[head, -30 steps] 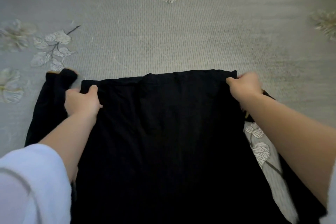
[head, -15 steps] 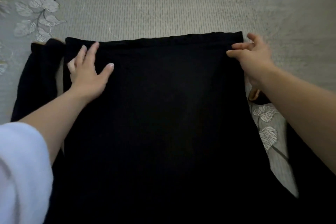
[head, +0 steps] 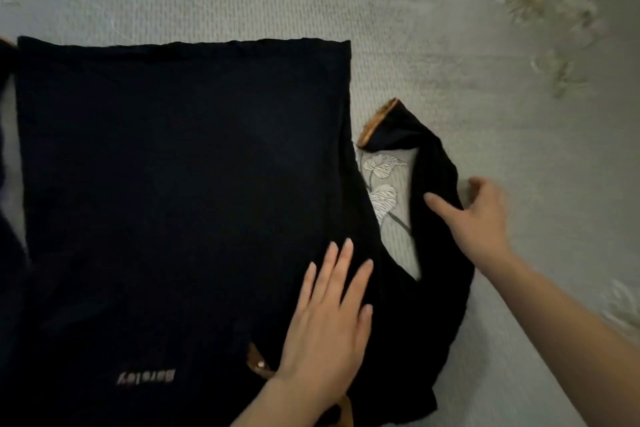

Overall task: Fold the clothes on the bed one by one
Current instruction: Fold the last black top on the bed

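a black garment (head: 173,184) lies spread on a grey flower-printed bedspread (head: 450,28), its orange-cuffed sleeve (head: 440,163) crumpled alongside. the left hand (head: 329,315) presses flat on the cloth, fingers straight; the right hand (head: 481,215), fingers spread, touches the sleeve.

The bed (head: 450,28) shows bare cover from 10 o'clock round through 12 to 4 o'clock, a wide flat stretch where hands could pass. The black garment (head: 173,166) lies flat over the middle and everything from 6 to 9 o'clock. Its sleeve (head: 440,163) juts out at 3 o'clock, leaving a narrow wedge of cover between sleeve and body. The left hand (head: 329,322) lies flat on the garment at 5 o'clock. The right hand (head: 481,215) touches the sleeve's outer edge at 4 o'clock.
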The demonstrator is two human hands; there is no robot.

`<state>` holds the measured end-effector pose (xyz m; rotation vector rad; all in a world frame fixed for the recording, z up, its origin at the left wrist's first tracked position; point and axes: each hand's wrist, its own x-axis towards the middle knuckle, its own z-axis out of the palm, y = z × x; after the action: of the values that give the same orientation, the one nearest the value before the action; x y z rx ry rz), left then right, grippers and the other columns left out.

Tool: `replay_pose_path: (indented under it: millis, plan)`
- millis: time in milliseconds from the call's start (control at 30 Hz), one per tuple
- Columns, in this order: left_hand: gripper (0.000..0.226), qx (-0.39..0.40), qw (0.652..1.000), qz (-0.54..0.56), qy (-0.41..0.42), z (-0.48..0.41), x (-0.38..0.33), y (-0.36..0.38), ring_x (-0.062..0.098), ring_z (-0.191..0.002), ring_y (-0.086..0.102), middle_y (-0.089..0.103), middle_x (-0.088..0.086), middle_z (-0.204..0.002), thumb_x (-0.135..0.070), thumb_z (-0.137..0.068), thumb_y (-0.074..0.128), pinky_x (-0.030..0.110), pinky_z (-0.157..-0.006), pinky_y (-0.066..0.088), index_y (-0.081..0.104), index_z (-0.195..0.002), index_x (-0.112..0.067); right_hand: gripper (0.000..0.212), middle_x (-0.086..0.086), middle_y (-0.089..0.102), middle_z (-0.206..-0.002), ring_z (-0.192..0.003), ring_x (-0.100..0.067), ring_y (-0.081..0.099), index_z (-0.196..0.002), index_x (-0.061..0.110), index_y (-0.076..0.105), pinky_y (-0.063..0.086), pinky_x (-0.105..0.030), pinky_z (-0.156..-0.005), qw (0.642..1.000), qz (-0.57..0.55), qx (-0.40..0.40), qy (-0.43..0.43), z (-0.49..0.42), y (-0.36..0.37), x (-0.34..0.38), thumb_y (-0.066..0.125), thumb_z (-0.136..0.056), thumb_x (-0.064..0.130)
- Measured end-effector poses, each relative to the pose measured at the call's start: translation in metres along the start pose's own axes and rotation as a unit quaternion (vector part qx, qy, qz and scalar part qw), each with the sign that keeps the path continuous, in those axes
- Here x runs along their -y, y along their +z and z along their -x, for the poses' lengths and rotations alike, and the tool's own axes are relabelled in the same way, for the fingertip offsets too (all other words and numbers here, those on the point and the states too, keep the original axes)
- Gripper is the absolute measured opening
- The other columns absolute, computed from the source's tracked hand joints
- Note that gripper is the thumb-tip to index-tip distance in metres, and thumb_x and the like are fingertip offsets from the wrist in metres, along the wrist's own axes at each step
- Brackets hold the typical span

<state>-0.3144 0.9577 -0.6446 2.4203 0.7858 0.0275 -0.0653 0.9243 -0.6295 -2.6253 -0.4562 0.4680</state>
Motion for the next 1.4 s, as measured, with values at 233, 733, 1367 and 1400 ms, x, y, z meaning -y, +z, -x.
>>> replay_pose_path:
  millis: [233, 733, 1367, 1400]
  plan:
    - [0.065, 0.088, 0.991, -0.097, 0.023, 0.016, -0.033, 0.036, 0.029, -0.144, 0.018, 0.024, 0.018, -0.155, -0.051, -0.089, 0.032, 0.045, -0.115, 0.027, 0.032, -0.148, -0.024, 0.015, -0.006, 0.055, -0.073, -0.074, -0.020, 0.055, -0.076, 0.008, 0.057, 0.042, -0.025, -0.057, 0.932, -0.344, -0.011, 0.118, 0.002, -0.038, -0.006, 0.062, -0.085, 0.017]
    - [0.081, 0.126, 0.990, -0.064, 0.002, 0.019, -0.062, 0.041, 0.025, -0.130, -0.047, -0.047, 0.006, -0.144, -0.064, -0.089, 0.030, 0.042, -0.108, -0.024, -0.026, -0.142, -0.039, 0.021, 0.004, 0.051, -0.067, -0.062, -0.005, 0.052, -0.068, 0.018, 0.051, 0.043, -0.021, -0.061, 0.813, -0.539, -0.204, 0.085, 0.056, -0.103, 0.004, 0.065, -0.075, 0.004]
    - [0.037, -0.087, 0.987, 0.126, -0.056, 0.062, -0.011, -0.017, 0.004, -0.088, 0.063, 0.069, -0.012, -0.094, -0.017, -0.079, 0.040, 0.017, -0.085, 0.048, 0.074, -0.091, -0.023, 0.021, 0.009, 0.057, -0.094, -0.082, -0.006, 0.051, -0.108, 0.017, 0.063, 0.044, -0.022, -0.077, 0.930, 0.043, 0.228, -0.287, 0.129, 0.008, 0.017, 0.062, -0.088, 0.017]
    - [0.031, -0.124, 0.970, 0.163, -0.133, 0.062, 0.007, -0.029, 0.005, -0.084, 0.063, 0.069, -0.012, -0.091, -0.013, -0.081, 0.045, 0.019, -0.081, 0.048, 0.074, -0.087, -0.021, 0.024, 0.011, 0.054, -0.096, -0.085, -0.005, 0.049, -0.112, 0.018, 0.062, 0.042, -0.020, -0.077, 0.921, 0.057, 0.228, -0.311, 0.134, 0.012, 0.019, 0.063, -0.088, 0.023]
